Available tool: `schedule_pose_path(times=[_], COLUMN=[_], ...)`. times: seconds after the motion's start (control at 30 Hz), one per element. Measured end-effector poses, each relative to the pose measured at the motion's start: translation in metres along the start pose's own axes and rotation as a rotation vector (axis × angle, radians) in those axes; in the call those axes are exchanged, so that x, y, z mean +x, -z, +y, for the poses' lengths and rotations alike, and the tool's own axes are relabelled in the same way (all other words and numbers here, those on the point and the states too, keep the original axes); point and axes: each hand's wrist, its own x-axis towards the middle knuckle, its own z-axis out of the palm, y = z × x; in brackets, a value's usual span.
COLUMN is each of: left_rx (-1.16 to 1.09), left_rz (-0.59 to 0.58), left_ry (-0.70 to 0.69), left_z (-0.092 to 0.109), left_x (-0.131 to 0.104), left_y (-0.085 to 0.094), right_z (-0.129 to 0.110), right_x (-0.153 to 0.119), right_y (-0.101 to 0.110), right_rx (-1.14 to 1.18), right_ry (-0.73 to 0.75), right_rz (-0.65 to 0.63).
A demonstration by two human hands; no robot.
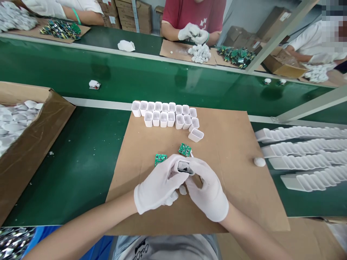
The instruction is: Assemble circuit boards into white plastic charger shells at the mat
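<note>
Both of my hands wear white gloves and meet over the cardboard sheet (230, 151). Between them is a small white plastic housing (181, 165) with something dark and grey inside its open end. My left hand (159, 184) wraps its left side, and my right hand (207, 187) closes on its right side. Just beyond the fingers lie two green circuit boards, one circuit board (185, 149) on the right and another circuit board (159, 159) partly covered by my left hand. Small white pieces (183, 189) show beneath my hands.
Rows of open white housings (163, 119) stand at the sheet's far edge. A carton (29, 144) of white parts is at left. Stacked white parts (311, 157) line the right, near a round white piece (259, 161). Across a green conveyor (121, 76), gloved co-workers sit by circuit-board piles (235, 56).
</note>
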Motion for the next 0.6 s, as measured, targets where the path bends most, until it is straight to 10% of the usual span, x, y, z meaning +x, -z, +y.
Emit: schedule_pose_path(times=[0.47, 0.6], left_rx=[-0.057, 0.040], left_rz=[0.052, 0.057], left_ry=[-0.012, 0.013], left_z=[-0.006, -0.001], left_x=[0.003, 0.003], left_y=[-0.006, -0.004], right_z=[0.004, -0.011], right_x=[0.008, 0.027], right_y=[-0.003, 0.014], right_rx=[0.078, 0.039], right_ry=[0.025, 0.063], right_rz=[0.178, -0.090])
